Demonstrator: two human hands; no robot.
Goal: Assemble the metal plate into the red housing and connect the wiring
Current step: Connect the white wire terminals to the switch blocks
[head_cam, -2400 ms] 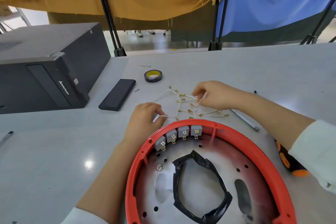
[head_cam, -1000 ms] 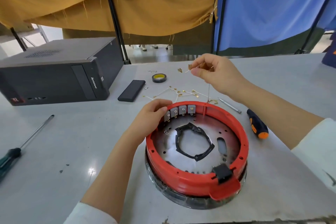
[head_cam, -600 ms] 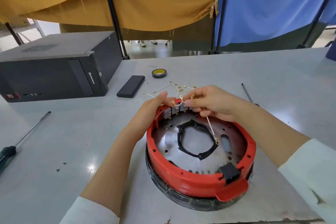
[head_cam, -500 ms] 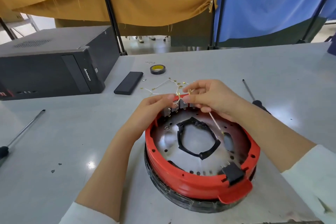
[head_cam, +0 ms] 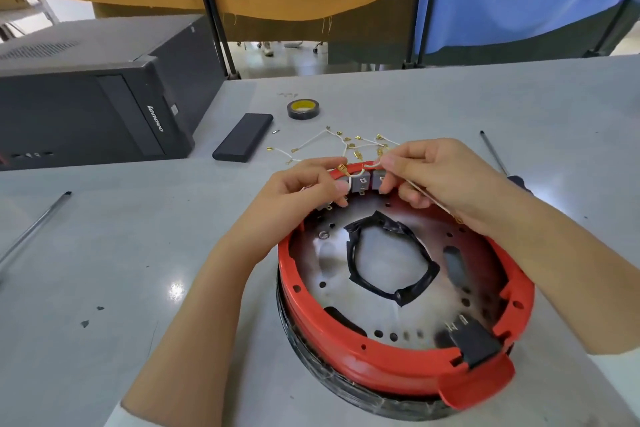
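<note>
The round red housing lies on the grey table with the shiny perforated metal plate inside it; black tape rings the plate's centre hole. Grey switch blocks line the far inner wall. My left hand pinches a white wire with a brass terminal at the far rim. My right hand pinches the same short white wire near its other end, and another thin wire trails under its palm. Loose white wires with brass terminals lie just behind the housing.
A black computer case stands at the left. A black flat bar and a tape roll lie behind the wires. Screwdrivers lie at the far left and at the right. A black connector sits at the housing's near rim.
My right hand lifted a wire from the loose pile, brought it down to the housing's far rim, and my left hand now pinches its terminal end there. The view moved closer.
</note>
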